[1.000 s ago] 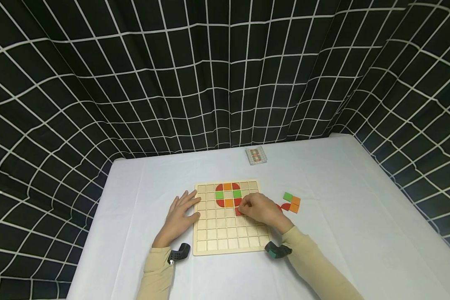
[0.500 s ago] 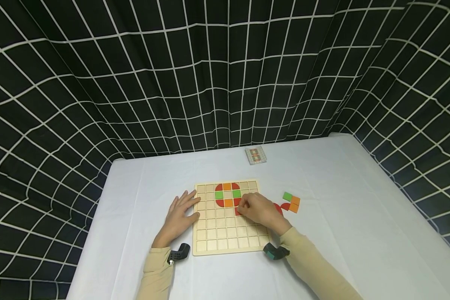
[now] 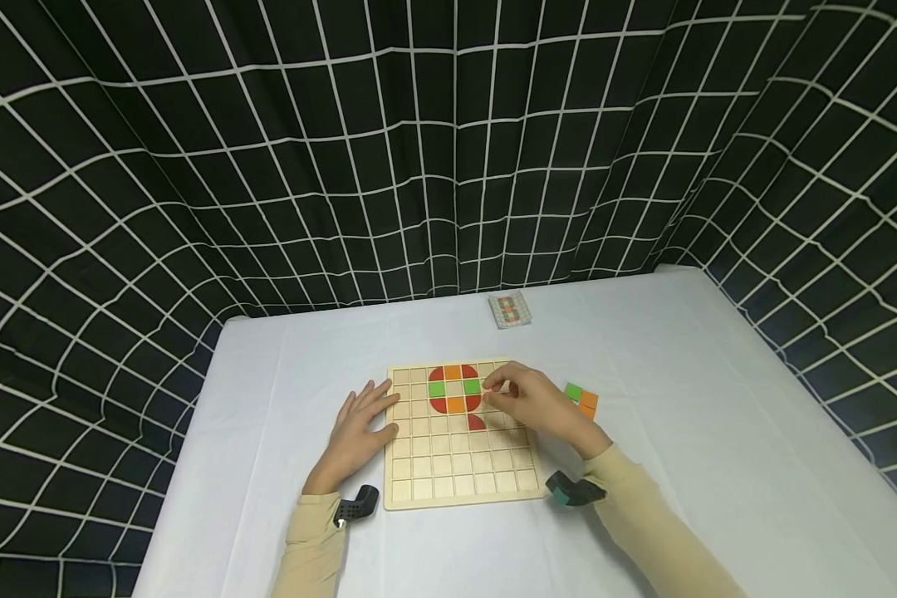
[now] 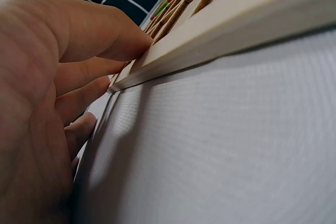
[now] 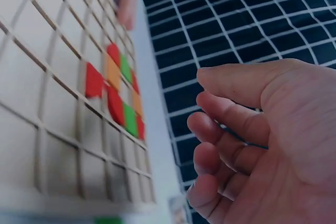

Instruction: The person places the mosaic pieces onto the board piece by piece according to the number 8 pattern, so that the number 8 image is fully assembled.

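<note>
A wooden grid board [image 3: 426, 465] lies on the table. Red, orange and green pieces form a ring in its upper cells, among them an orange square [image 3: 456, 404] and a green square [image 3: 437, 389]. Just below the ring's lower right sits a red quarter-round piece [image 3: 476, 423]. My left hand [image 3: 357, 432] rests at the board's left edge, fingers spread, with the thumb touching the rim in the left wrist view. Above the board's right side is my right hand [image 3: 534, 403]; in the right wrist view its fingers [image 5: 205, 156] are loosely bent with nothing between them.
Right of the board lie a loose green square [image 3: 572, 389] and orange squares [image 3: 589, 400], partly behind my right hand. A small patterned card stack [image 3: 510, 310] sits near the table's far edge. Black cloth [image 3: 344, 166] with white grid lines hangs around the white table [image 3: 269, 349].
My right hand has let go of the red quarter-round piece and lifted slightly up and to the right. That piece stays in its cell. The left hand has not moved.
</note>
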{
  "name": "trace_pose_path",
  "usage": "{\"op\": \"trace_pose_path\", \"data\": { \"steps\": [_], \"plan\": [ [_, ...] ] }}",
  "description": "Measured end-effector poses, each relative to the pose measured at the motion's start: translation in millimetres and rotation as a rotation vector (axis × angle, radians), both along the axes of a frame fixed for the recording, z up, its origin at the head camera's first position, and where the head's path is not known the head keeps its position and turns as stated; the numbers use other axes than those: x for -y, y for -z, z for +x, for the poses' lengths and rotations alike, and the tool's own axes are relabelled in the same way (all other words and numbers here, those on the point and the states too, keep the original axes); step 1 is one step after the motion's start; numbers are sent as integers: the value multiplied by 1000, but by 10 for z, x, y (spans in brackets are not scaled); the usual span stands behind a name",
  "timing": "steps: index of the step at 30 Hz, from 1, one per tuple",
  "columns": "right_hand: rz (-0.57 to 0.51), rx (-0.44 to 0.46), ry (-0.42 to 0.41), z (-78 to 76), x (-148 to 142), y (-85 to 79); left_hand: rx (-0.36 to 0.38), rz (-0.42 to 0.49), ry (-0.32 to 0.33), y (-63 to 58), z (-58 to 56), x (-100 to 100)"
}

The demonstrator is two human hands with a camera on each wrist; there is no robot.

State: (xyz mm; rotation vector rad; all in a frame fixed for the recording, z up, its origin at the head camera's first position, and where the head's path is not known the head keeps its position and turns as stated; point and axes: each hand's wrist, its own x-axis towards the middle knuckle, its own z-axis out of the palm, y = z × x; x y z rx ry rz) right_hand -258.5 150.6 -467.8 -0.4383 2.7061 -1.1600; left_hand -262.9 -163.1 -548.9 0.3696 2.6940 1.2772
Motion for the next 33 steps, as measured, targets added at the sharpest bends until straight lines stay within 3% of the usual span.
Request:
{"op": "trace_pose_path", "data": {
  "steps": [8, 13, 22, 33],
  "plan": [
    [94, -2, 96, -2, -300, -256, -36, 1, -10, 12, 8, -20],
    [141, 15, 159, -15, -483, -324, -20, -9, -10, -4, 11, -19],
    [245, 7, 226, -52, -799, -235, -8, -22, -2, 2, 3, -3],
    [237, 90, 254, -94, -1034, -48, -13, -13, 0, -7, 14, -9]
  ]
}}
